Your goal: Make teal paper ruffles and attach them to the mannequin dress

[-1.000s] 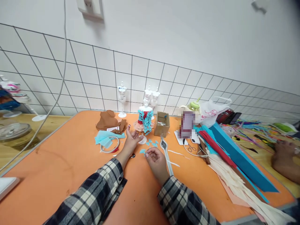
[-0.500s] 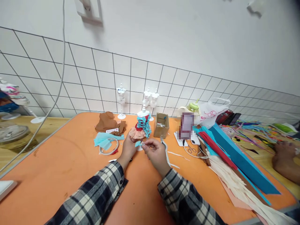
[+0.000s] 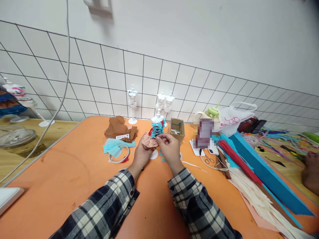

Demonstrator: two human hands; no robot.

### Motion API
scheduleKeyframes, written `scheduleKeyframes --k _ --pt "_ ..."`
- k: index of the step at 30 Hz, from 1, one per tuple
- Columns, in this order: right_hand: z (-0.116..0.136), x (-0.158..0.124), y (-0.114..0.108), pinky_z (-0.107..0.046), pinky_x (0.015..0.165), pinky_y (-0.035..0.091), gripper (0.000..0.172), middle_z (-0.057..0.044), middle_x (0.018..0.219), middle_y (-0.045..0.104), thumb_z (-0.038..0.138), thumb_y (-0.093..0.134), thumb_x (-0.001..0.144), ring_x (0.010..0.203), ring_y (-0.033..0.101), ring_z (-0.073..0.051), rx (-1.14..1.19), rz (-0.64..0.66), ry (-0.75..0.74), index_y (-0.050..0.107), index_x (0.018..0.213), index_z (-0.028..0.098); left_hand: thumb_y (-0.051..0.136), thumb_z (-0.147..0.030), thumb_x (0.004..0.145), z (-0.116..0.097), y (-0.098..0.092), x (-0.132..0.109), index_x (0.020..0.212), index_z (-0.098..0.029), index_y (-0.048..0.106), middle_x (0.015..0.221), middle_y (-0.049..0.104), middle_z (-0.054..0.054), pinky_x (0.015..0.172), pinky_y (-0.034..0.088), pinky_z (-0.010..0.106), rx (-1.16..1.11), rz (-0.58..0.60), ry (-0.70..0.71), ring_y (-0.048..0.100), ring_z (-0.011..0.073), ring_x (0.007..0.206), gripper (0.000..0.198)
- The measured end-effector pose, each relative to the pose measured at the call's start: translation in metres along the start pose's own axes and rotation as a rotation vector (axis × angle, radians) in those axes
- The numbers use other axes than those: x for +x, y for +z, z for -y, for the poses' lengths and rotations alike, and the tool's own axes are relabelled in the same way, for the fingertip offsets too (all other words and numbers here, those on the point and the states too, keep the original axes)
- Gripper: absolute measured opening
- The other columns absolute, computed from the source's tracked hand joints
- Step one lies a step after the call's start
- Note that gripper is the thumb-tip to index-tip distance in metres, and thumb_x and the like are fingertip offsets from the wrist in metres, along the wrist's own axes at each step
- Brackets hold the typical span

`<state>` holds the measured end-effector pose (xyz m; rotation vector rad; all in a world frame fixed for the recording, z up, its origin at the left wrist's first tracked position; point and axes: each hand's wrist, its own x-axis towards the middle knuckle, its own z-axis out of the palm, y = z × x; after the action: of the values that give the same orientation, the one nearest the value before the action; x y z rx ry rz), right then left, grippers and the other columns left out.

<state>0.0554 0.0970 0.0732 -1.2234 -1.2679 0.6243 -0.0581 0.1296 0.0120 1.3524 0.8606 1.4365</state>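
Observation:
A small white dress form [image 3: 158,119] wears a ruffled blue and red bodice [image 3: 157,128] over a peach pleated skirt [image 3: 149,140]. It leans a little, with its round white base [image 3: 154,154] low behind my hands. My left hand [image 3: 143,154] is closed round the form below the skirt; its fingertips are partly hidden. My right hand [image 3: 169,147] pinches at the right side of the bodice's lower edge, and what lies between thumb and finger is hidden. Bits of blue crepe paper [image 3: 163,159] lie on the table beside the right hand.
Behind stand several white dress forms [image 3: 133,103] and a small cardboard box [image 3: 177,129]. Brown cloth [image 3: 117,127], light blue paper [image 3: 113,146] and a white ring [image 3: 128,153] lie left. Right are scissors [image 3: 208,159], a blurred phone [image 3: 204,132], paper strips [image 3: 261,196] and another person's hand [image 3: 311,172].
My right hand has risen from a small blue piece in front of the skirt to the bodice's side. The dress form has turned and tilted in my left hand. The view has shifted slightly.

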Motion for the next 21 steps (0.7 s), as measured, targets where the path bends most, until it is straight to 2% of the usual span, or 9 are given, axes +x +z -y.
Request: scheduleKeyframes --k 4,11,15,21 --pt "0.001 -0.001 -0.003 -0.022 0.052 0.034 0.017 0.007 0.054 0.043 0.035 0.063 0.079 0.051 0.041 -0.009 -0.088 -0.034 -0.062 0.069 0.079 0.019 0.072 -0.019 0.070 -0.005 0.001 0.001 0.121 -0.017 0.056 0.127 0.064 0.011 0.099 0.048 0.044 0.011 0.022 0.004 0.061 0.0286 0.115 0.053" --pt "0.010 -0.005 -0.005 -0.023 0.059 0.037 0.012 0.006 0.057 0.047 0.028 0.063 0.080 0.057 0.048 -0.011 -0.255 -0.111 -0.229 0.068 0.078 0.018 0.066 -0.014 0.071 -0.005 -0.002 -0.002 0.124 -0.018 0.055 0.128 0.064 0.009 0.101 0.047 0.043 0.112 0.002 -0.007 0.060 0.0269 0.116 0.054" --pt "0.008 -0.007 -0.002 -0.024 0.058 0.038 0.013 0.006 0.056 0.046 0.029 0.064 0.081 0.056 0.047 -0.011 -0.206 -0.121 -0.234 0.069 0.078 0.018 0.063 -0.012 0.073 -0.003 -0.002 -0.001 0.126 -0.018 0.053 0.128 0.064 0.008 0.101 0.047 0.042 0.114 0.026 0.025 0.060 0.0257 0.117 0.055" --pt "0.004 -0.008 0.001 -0.023 0.053 0.035 0.016 0.006 0.054 0.044 0.032 0.063 0.081 0.051 0.042 -0.010 -0.082 -0.038 -0.171 0.070 0.078 0.018 0.062 -0.011 0.071 -0.001 -0.001 0.002 0.133 -0.020 0.049 0.131 0.062 0.008 0.100 0.048 0.041 0.062 0.058 0.037 0.062 0.0247 0.115 0.064"
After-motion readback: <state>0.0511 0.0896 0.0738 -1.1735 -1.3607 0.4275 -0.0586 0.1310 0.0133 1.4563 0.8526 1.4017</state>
